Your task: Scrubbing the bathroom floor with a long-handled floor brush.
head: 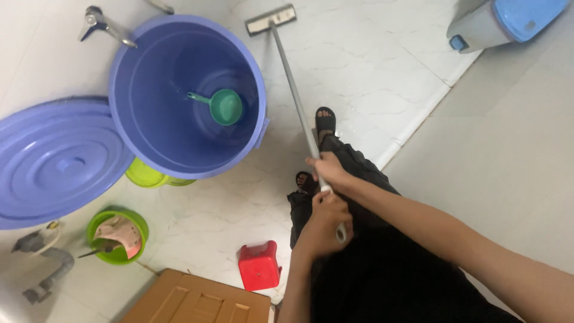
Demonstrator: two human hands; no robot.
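Both hands grip a long grey mop handle [293,90]: the right hand [327,170] higher up, the left hand [326,221] near its end. The flat mop head [270,20] rests on the white tiled floor [371,66], beside a big blue bucket [149,131] with a green ladle [222,106] inside. A small red stool [259,265] stands near the feet.

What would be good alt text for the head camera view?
Seen from above, the right hand and left hand grip a long mop handle, its head on wet white tiles beside a big blue bucket holding a green scoop.
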